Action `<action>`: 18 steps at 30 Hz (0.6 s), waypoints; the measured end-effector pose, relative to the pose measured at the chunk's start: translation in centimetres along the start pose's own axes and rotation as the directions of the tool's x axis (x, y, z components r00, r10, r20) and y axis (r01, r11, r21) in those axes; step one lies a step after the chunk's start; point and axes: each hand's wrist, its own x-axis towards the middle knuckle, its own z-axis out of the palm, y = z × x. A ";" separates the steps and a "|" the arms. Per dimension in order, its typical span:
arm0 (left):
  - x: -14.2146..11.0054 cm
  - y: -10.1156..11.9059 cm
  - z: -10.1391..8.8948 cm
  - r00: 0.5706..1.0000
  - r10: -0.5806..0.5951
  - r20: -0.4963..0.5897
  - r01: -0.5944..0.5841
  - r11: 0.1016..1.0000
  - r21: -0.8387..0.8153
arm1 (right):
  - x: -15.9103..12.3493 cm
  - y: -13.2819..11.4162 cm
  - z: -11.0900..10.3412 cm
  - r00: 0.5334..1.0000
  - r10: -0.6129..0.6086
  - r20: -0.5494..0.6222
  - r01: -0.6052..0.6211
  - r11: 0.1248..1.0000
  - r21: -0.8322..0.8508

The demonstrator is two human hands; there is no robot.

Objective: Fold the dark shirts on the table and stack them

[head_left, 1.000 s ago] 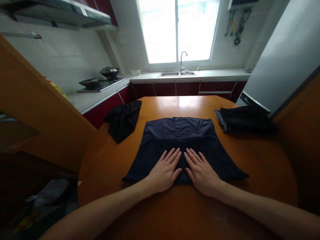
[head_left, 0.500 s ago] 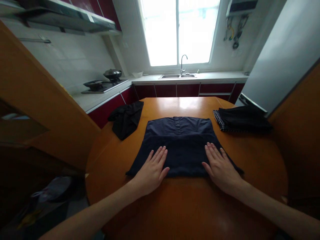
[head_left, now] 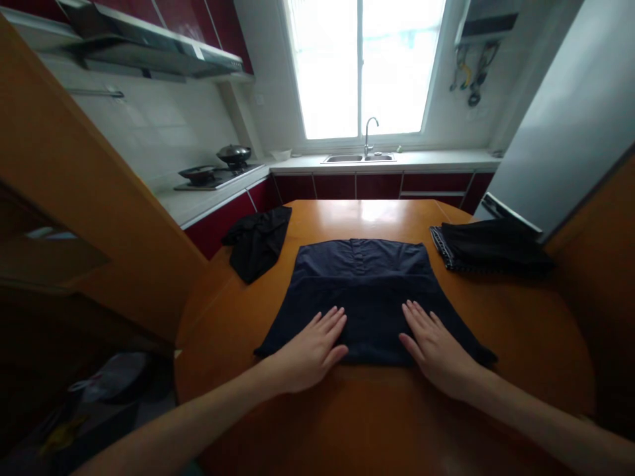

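Note:
A dark navy garment [head_left: 374,297], partly folded, lies flat on the wooden table [head_left: 362,423]. Its far part shows a buttoned strip running down the middle, and a fold line crosses it from side to side. On the garment's near left part rests my left hand [head_left: 313,350], palm down with the fingers stretched out. My right hand [head_left: 434,344] lies flat on the near right part in the same way. Neither hand grips the cloth. The cloth's near corners stick out to both sides, beyond my hands.
A crumpled black cloth [head_left: 260,241] lies at the table's far left. Folded dark clothes [head_left: 491,246] are stacked at the far right, near the fridge [head_left: 550,125]. Beyond the table are a sink [head_left: 344,158] and a stove [head_left: 223,176] with pans.
My hands have slid slightly closer together and toward the near edge of the garment, still flat. The whole view has shifted a little, so everything sits lower in the picture.

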 end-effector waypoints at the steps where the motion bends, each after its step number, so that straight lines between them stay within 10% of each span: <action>1: 1.7 -0.2 -0.3 0.999 -0.009 -0.051 0.009 1.000 0.002 | 1.5 -0.6 -0.4 1.000 -0.011 -0.019 0.011 1.000 -0.003; 8: 12.2 -2.7 2.1 0.991 -0.051 -0.121 0.063 0.993 0.100 | 11.7 -1.7 0.8 0.996 -0.088 0.004 0.088 0.996 -0.017; 18: 3.6 -12.2 1.7 0.939 -0.326 -0.106 0.333 0.941 0.063 | 7.8 9.0 1.4 0.988 0.154 0.018 -0.152 0.985 -0.081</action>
